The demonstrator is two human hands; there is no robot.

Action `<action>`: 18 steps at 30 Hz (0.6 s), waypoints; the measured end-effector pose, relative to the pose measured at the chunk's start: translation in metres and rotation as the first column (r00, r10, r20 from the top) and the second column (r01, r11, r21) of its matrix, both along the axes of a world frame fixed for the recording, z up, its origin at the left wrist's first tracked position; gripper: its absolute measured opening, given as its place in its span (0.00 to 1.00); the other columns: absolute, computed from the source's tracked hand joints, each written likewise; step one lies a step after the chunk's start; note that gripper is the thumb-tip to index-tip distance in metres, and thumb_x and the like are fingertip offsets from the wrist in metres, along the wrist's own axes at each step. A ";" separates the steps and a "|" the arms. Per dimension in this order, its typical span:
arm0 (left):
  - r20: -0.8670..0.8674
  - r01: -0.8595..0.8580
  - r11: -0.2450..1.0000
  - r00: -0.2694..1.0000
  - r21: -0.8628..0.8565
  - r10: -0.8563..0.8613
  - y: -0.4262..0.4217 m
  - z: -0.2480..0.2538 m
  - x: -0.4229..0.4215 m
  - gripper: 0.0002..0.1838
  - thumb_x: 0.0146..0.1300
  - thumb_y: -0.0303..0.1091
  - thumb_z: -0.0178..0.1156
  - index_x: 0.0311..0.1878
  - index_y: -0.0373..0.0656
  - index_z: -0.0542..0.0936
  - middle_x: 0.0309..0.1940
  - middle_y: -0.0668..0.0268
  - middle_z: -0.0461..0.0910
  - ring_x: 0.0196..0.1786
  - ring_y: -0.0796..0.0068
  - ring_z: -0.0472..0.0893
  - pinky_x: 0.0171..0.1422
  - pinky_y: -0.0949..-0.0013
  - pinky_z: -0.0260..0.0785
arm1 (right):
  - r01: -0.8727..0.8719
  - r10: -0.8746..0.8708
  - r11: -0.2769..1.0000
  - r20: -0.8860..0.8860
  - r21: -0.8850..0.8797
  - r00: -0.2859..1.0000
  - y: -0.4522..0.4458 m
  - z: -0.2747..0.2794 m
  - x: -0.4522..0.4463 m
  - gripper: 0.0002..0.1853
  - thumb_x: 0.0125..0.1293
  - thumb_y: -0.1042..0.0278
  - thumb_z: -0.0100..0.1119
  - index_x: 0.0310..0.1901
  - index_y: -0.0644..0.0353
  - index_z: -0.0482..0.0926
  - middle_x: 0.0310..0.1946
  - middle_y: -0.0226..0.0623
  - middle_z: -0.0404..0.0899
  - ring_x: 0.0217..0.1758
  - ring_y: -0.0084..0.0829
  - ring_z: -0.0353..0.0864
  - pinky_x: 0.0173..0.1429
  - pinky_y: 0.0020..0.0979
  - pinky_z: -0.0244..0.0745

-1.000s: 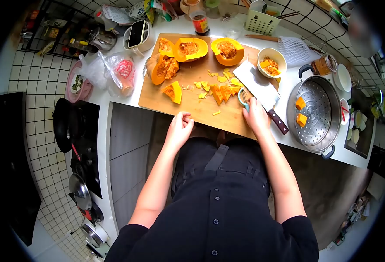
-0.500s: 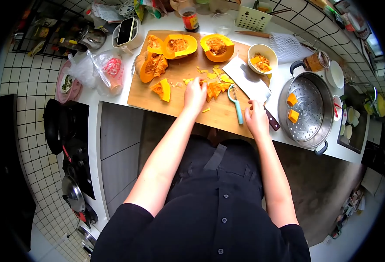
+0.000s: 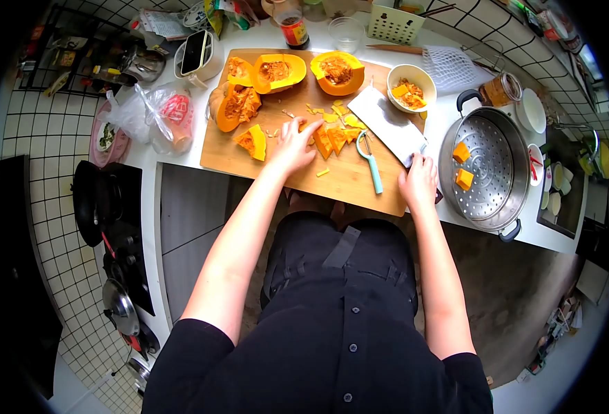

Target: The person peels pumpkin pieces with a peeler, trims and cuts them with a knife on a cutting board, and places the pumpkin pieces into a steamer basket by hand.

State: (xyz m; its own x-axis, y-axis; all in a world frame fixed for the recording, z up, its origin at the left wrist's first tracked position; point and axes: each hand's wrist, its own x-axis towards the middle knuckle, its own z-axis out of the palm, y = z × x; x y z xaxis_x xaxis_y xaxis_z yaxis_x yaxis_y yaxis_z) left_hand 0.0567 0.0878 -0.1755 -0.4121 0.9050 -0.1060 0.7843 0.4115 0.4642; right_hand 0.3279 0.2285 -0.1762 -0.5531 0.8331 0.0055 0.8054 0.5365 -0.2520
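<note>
My left hand [image 3: 294,146] is over the wooden cutting board [image 3: 242,164], fingers apart and holding nothing, just left of peeled pumpkin pieces [image 3: 324,143]. A pumpkin wedge with skin [image 3: 252,142] lies to its left. My right hand [image 3: 419,182] is closed round the dark handle of a cleaver [image 3: 386,124], whose wide blade rests flat on the board; the hand hides most of the handle. A peeler with a turquoise handle [image 3: 375,174] lies between my hands. Pumpkin peelings [image 3: 339,114] are scattered behind the pieces. Cut pumpkin halves [image 3: 337,72] sit along the board's back.
Right of the board stands a steamer pot [image 3: 487,200] with two pumpkin chunks [image 3: 462,179]. A bowl [image 3: 412,77] with pumpkin scraps is at the board's back right corner. Plastic bags [image 3: 170,117] lie to the left, and a sauce bottle [image 3: 293,29] stands behind.
My left hand has moved slightly left, away from the pumpkin pieces, and its fingers have spread. My right hand has shifted right, from beside the cleaver's handle onto it.
</note>
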 end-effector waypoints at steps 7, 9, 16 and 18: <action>-0.067 0.217 0.976 0.973 -0.034 -0.219 0.014 0.009 -0.003 0.26 0.48 0.30 0.66 0.53 0.46 0.72 0.54 0.58 0.68 0.62 0.55 0.65 0.66 0.54 0.62 | 0.019 -0.021 0.988 -0.013 -0.153 1.000 0.021 -0.016 0.010 0.25 0.51 0.68 0.62 0.51 0.65 0.69 0.43 0.51 0.76 0.49 0.48 0.77 0.56 0.43 0.72; -0.071 0.261 0.965 0.962 -0.024 -0.262 0.013 0.003 -0.003 0.24 0.48 0.29 0.66 0.51 0.43 0.72 0.51 0.57 0.68 0.60 0.54 0.66 0.64 0.56 0.64 | 0.037 -0.033 0.978 0.023 -0.204 0.999 0.025 -0.011 0.010 0.23 0.50 0.67 0.63 0.48 0.66 0.71 0.42 0.52 0.77 0.48 0.49 0.78 0.55 0.43 0.73; -0.036 0.183 0.983 0.983 0.025 -0.182 -0.004 -0.001 -0.004 0.23 0.48 0.31 0.68 0.48 0.42 0.73 0.47 0.55 0.70 0.57 0.53 0.68 0.62 0.58 0.65 | 0.070 -0.065 0.970 0.027 -0.234 0.998 0.016 0.020 0.012 0.15 0.53 0.63 0.61 0.37 0.67 0.77 0.31 0.52 0.81 0.36 0.51 0.81 0.44 0.43 0.76; -0.047 0.162 0.985 0.986 0.057 -0.159 -0.011 0.002 0.000 0.23 0.47 0.31 0.69 0.47 0.42 0.73 0.46 0.55 0.72 0.56 0.54 0.70 0.61 0.57 0.66 | 0.103 -0.128 0.934 -0.052 -0.341 0.990 0.010 0.031 0.014 0.15 0.54 0.62 0.62 0.33 0.68 0.77 0.28 0.53 0.80 0.35 0.52 0.80 0.41 0.42 0.76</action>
